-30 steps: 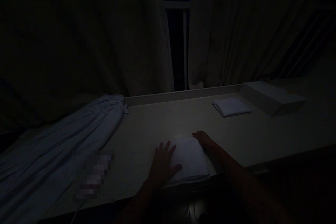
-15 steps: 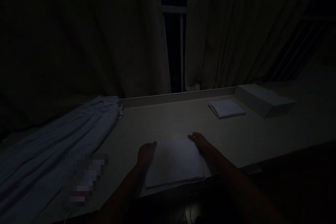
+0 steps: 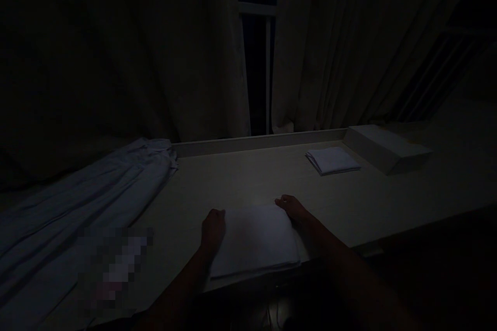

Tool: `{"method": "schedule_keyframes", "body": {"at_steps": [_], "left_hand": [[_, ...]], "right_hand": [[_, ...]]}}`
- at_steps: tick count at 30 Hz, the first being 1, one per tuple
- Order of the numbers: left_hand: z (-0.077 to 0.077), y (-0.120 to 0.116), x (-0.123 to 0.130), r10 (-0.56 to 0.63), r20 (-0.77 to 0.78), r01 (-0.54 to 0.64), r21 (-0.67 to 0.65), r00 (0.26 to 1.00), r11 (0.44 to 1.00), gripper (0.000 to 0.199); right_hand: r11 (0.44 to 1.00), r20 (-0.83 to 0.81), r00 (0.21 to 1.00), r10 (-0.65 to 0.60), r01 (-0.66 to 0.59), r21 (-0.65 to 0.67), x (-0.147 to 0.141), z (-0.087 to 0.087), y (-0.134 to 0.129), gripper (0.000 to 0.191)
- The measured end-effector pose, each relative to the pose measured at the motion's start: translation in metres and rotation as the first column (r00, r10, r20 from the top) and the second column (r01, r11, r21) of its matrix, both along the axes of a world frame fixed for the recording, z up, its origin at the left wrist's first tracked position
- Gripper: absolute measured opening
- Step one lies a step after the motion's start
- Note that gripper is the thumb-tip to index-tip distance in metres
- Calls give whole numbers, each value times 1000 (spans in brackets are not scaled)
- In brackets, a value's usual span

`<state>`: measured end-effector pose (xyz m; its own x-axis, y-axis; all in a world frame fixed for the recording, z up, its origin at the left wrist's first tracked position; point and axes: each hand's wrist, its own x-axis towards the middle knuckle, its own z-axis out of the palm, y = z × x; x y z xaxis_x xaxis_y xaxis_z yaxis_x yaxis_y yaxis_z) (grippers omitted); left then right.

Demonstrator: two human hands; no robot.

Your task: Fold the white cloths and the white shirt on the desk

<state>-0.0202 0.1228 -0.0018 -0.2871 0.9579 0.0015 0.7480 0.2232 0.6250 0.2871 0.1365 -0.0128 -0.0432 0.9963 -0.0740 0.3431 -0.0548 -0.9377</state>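
Note:
A folded pale cloth lies flat near the front edge of the table, in dim light. My left hand is closed on its far left corner. At the far right corner, my right hand pinches the same cloth, thumb and fingers together. Farther back on the right lies a smaller folded cloth, which neither hand touches.
A rumpled pale cloth spreads along the left side. A blurred, pixelated item lies near it. At the back right stands a pale box. A low ledge and curtains border the rear.
My left hand has shifted slightly left at the cloth's corner, its fingers now more curled. The whole view has moved a little; my right hand keeps its place on the cloth.

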Motion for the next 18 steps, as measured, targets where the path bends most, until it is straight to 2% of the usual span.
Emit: {"method": "schedule_keyframes", "body": {"at_steps": [6, 12, 18], "left_hand": [[-4, 4, -5, -37, -24, 36, -14, 999, 999, 30], [-3, 7, -13, -68, 16, 69, -49, 998, 996, 32], [1, -1, -10, -67, 34, 69, -44, 997, 997, 37]], "right_hand": [[1000, 38, 999, -15, 15, 4, 0, -3, 3, 44], [1000, 87, 996, -27, 27, -1, -1, 1, 2, 44], [999, 120, 992, -36, 35, 13, -1, 3, -1, 44]]}}
